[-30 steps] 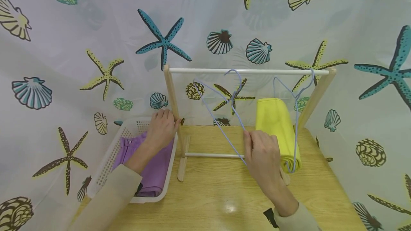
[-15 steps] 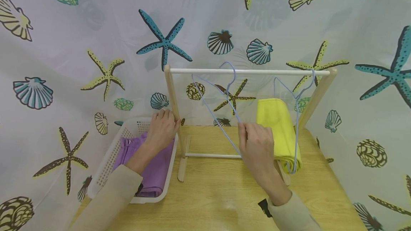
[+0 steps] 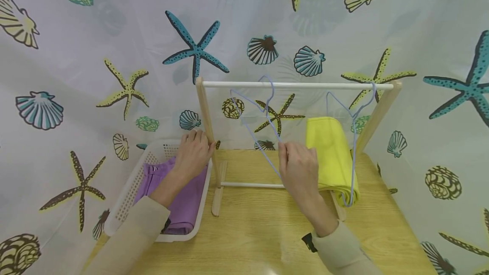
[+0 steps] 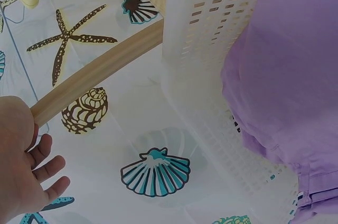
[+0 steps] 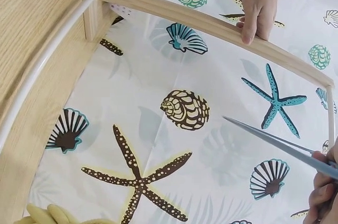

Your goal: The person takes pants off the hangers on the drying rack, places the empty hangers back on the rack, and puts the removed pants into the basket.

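Note:
In the head view my left hand grips the left wooden upright of a small clothes rack. The right wrist view shows that hand's thumb on the near side of the wood. My right hand holds a pale blue wire hanger by its side, with nothing hanging on it. The hanger's hook is at the white top rail, left of the middle; whether it bears on the rail I cannot tell. A second blue hanger hangs at the rail's right end, with a folded yellow cloth over it.
Left of the rack stands a white perforated basket with a folded purple garment inside. A lower white bar joins the rack's feet on the wooden table. A shell-and-starfish curtain surrounds the table at the back and sides.
My right hand has moved left and slightly up with the hanger, and its hook has shifted left along the top rail. The left hand keeps its place on the upright.

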Available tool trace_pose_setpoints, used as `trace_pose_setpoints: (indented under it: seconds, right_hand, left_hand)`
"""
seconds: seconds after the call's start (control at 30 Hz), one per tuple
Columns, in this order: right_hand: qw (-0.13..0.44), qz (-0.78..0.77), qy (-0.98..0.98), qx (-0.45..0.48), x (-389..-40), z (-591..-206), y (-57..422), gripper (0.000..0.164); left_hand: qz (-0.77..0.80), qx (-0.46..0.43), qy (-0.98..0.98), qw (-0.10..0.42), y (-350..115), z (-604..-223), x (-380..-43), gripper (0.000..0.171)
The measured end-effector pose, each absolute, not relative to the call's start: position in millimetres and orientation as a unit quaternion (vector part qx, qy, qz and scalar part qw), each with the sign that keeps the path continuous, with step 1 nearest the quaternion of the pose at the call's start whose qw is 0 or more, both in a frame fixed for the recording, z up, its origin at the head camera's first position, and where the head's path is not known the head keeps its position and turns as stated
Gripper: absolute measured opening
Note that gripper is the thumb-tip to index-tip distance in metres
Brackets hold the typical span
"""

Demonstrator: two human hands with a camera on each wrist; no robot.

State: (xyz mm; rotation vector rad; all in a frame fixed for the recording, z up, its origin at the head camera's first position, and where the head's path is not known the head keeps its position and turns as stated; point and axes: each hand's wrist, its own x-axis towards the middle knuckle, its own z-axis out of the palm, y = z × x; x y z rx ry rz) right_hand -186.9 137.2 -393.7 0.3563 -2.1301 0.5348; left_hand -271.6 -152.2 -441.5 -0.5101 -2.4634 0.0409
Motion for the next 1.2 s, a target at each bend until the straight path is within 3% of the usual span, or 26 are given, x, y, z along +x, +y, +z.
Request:
trace_pose_setpoints:
  seconds: [0.6,1.2]
  right_hand:
    - [0.445,0.198,-0.862,0.142,-200.5,-416.0,132.2,0.032]
    - [0.453,0.198,-0.856,0.15,-200.0,-413.1,138.5,0.03]
  left_hand:
    - [0.018,-0.191,-0.931,0.31,-151.7,-441.8,-270.5,0.034]
    - [0.015,-0.186,-0.937,0.296,-150.8,-441.8,-271.1,0.034]
